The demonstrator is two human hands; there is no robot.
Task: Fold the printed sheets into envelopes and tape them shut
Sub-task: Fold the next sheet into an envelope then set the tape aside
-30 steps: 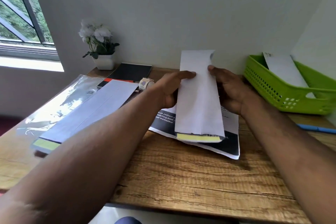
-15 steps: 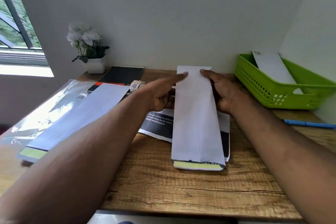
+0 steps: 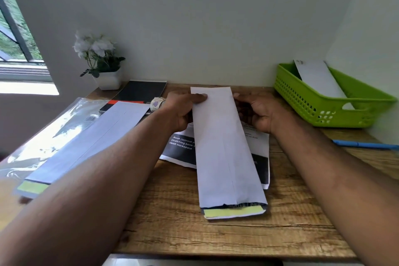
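The left hand point(image 3: 183, 110) and right hand point(image 3: 257, 112) pinch the far end of the envelope point(image 3: 224, 149) at centre frame, probably to steady it flat on the desk point(image 3: 216, 235) over a printed sheet point(image 3: 181, 149), its yellow strip nearest for sealing.

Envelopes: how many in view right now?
3. One held by both hands at desk centre, one lying at the left, one in the green basket. More may lie under the left one.
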